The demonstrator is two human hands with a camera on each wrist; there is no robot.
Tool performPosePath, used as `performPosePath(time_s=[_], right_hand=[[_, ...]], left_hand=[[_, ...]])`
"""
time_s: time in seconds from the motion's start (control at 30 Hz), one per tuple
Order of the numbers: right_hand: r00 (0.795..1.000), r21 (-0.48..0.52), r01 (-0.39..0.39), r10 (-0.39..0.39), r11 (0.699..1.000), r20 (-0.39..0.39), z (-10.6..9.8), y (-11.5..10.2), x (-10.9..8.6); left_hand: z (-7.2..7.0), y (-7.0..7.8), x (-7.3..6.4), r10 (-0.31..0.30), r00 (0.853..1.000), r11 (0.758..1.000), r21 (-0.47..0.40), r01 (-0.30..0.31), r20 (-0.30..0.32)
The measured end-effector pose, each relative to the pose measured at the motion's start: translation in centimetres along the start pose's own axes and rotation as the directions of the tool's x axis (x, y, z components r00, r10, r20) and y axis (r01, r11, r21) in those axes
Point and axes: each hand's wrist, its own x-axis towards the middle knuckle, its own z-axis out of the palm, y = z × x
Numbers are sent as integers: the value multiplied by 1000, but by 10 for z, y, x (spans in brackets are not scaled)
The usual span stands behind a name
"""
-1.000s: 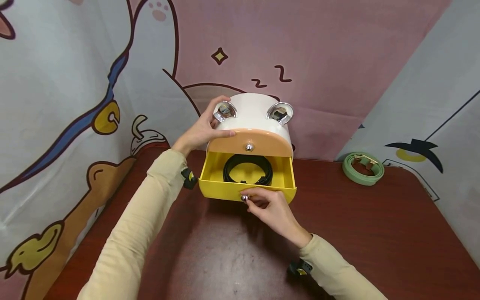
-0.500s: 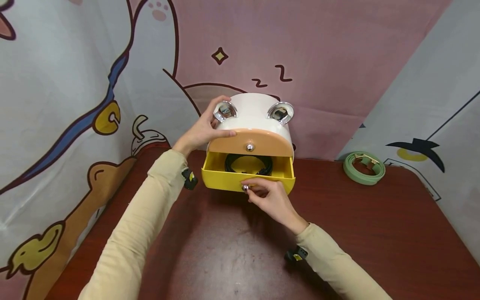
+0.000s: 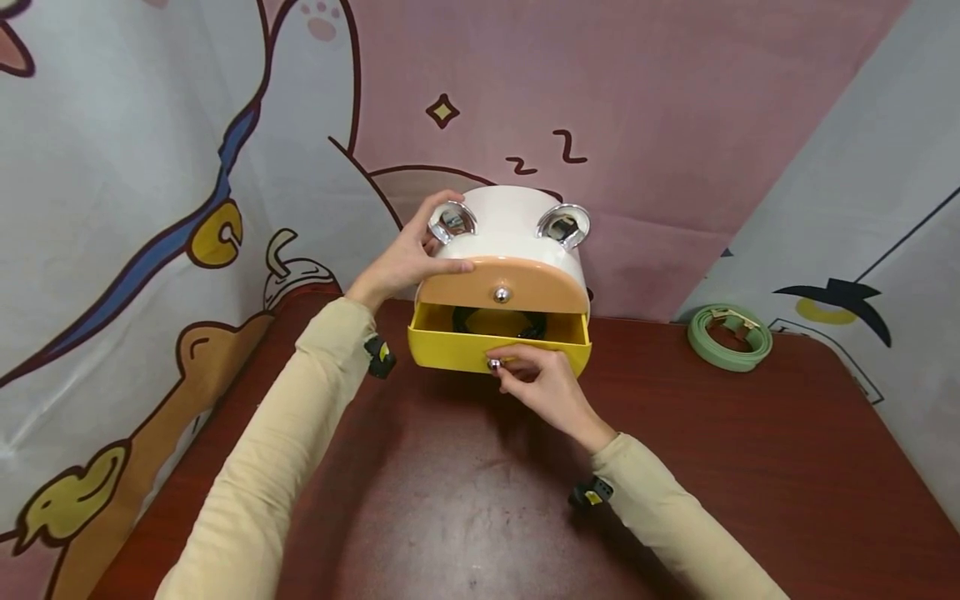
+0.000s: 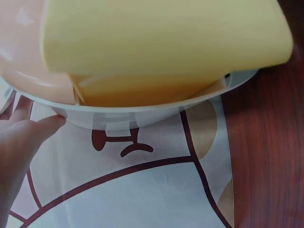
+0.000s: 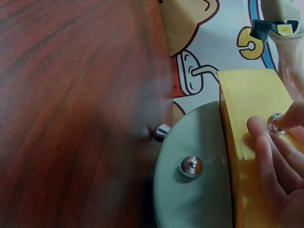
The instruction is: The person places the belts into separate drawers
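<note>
We have the yellow drawer (image 3: 448, 350) standing partway out of the white cabinet (image 3: 508, 218), midway along the far edge of the table (image 3: 750, 467). Our right hand (image 3: 551, 385) pinches its silver knob (image 3: 493, 364) between thumb and fingers. Our left hand (image 3: 408, 260) grips the cabinet's side, thumb on the peach front (image 3: 465, 287), fingers by a silver ear (image 3: 454, 222). Inside the drawer we see a black coil (image 3: 537, 323), partly shadowed. Below it, from the right wrist, we make out a pale green front (image 5: 204, 204) with a round lower knob (image 5: 191, 167). A broad stretch of table runs ahead of the drawer and toward the right edge; a rolled green belt (image 3: 723, 359) lies near the far right corner. Close behind the cabinet hangs a printed backdrop (image 3: 660, 125) bearing two Zs. The wrist strap's yellow label (image 5: 285, 30) is too small for us to read.
</note>
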Motion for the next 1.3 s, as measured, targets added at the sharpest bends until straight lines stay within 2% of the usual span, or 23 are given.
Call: performPosePath(time_s=[0.13, 0.27, 0.57, 0.8, 1.07, 1.3], right_hand=[[1000, -7, -17, 17, 1000, 3, -1, 1, 4], [1000, -11, -4, 4, 1000, 3, -3, 4, 6], [1000, -6, 23, -23, 1000, 2, -5, 11, 10], [1000, -21, -9, 9, 1000, -8, -6, 9, 14], [1000, -25, 22, -22, 999, -3, -10, -18, 18], [1000, 3, 31, -31, 1000, 0, -12, -16, 22]], left_hand=[[2, 9, -4, -8, 1000, 1000, -17, 8, 8], [3, 13, -5, -1, 1000, 999, -33, 1, 13], [-1, -7, 3, 14, 1000, 1000, 15, -14, -12], [-2, -7, 3, 12, 1000, 999, 35, -11, -21], [-2, -7, 3, 22, 999, 998, 58, -20, -26], [-3, -6, 3, 25, 999, 997, 79, -22, -32]])
